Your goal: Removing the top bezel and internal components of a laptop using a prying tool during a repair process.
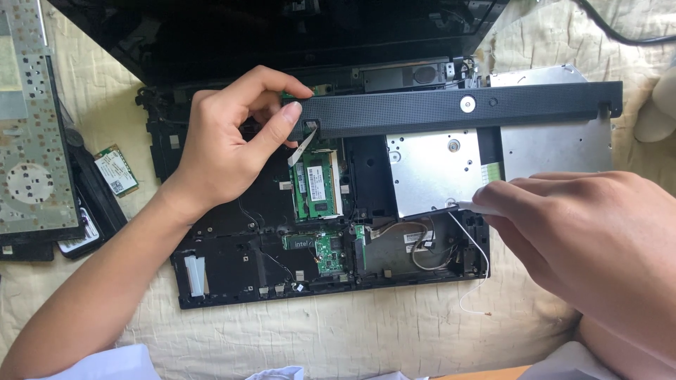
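Opened laptop base (331, 232) lying on a cream quilted bedcover (366, 334), keyboard deck already off, internals exposed. Long black perforated speaker strip (458, 107) lifted clear of the chassis, lying skewed across the far part of the base, right end out over a loose silver metal plate (556, 144). Left hand (225, 151) pinching the strip's left end between thumb and forefinger, grip clenched on it, right by a white ribbon cable (304, 144). Right hand (591, 239) closed around a slim white tool (468, 205), tip resting at the near edge of the silver drive cover (433, 172); tool type hard to tell.

Progress, judged from layout: teardown roughly mid-way. Done: keyboard (32, 141) removed and set aside at left, metal back up and dotted with holes; small green wireless card (116, 171) out on the cover. Still left: green memory module (317, 184) seated in slot, smaller green board (325, 253) near front, thin white and grey antenna wires (429, 246) loose, one trailing off the near edge.

Textures: matte black plastic frame, brushed sheet metal, glossy dark screen (282, 28) at far side, soft wrinkled fabric beneath.
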